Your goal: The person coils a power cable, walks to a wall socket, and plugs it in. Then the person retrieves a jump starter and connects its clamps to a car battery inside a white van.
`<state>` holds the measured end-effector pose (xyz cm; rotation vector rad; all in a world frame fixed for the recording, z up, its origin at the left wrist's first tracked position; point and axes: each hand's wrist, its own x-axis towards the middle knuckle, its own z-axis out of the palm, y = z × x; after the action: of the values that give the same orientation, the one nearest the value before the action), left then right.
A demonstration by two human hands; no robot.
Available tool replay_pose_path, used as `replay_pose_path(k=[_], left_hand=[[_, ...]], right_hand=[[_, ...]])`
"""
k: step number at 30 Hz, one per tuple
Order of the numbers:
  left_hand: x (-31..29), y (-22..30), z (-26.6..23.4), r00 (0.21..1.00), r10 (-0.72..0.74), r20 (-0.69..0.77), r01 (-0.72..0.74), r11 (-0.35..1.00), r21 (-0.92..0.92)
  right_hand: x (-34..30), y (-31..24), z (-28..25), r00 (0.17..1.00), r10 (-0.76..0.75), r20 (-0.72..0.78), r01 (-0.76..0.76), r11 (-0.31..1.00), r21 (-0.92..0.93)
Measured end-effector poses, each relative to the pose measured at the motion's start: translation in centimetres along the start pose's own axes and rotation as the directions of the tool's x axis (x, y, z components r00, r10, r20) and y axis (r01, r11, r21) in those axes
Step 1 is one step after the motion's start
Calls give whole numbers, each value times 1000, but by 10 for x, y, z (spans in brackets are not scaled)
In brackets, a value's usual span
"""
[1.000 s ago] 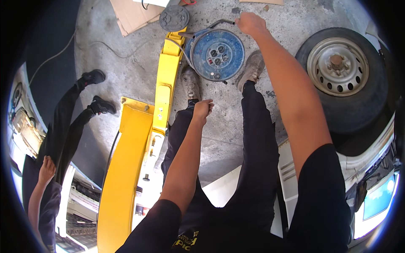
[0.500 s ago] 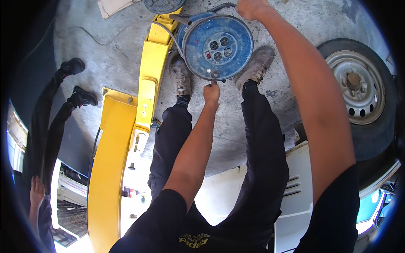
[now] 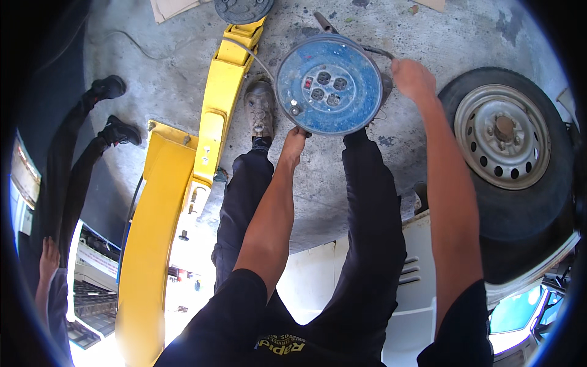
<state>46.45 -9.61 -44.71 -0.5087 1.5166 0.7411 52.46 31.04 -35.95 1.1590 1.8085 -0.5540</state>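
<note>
A round blue cable reel [image 3: 328, 84] with several sockets on its face is lifted off the concrete floor in front of my legs. My left hand [image 3: 294, 140] grips its lower rim from below. At the reel's right edge my right hand [image 3: 413, 79] is closed on the handle or cable there; which of the two is hidden. A dark cable [image 3: 374, 51] runs off the top right of the reel. My shoes and dark trousers [image 3: 373, 202] stand under the reel.
A yellow lift arm [image 3: 214, 122] with a round black pad [image 3: 243, 8] lies on the left. A car wheel [image 3: 504, 147] and white bodywork [image 3: 422, 300] are on the right. Another person's legs [image 3: 85, 140] stand at far left. Cardboard [image 3: 174, 7] lies at the top.
The blue reel has come up off the floor toward me. My left hand reached forward and took its lower rim. My right hand stayed at its right edge.
</note>
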Motion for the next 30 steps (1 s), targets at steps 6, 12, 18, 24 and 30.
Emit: replay_pose_path(k=[6, 12, 18, 24, 30], left_hand=[[-124, 25, 22, 995, 12, 98, -23, 993, 112], [-283, 113, 75, 989, -20, 147, -44, 905, 423], [-422, 209, 135, 944, 215, 251, -298, 883, 362], [-565, 292, 198, 898, 376, 227, -431, 852, 295], [-691, 353, 200, 880, 457, 131, -475, 836, 275]], right_hand=[[-162, 69, -63, 971, 228, -69, -215, 963, 160], [-331, 137, -167, 909, 335, -248, -257, 918, 302], [-450, 224, -253, 810, 467, -353, -276, 836, 474], [-508, 300, -299, 717, 515, -470, -139, 766, 628], [-554, 282, -392, 804, 448, -390, -47, 702, 710]])
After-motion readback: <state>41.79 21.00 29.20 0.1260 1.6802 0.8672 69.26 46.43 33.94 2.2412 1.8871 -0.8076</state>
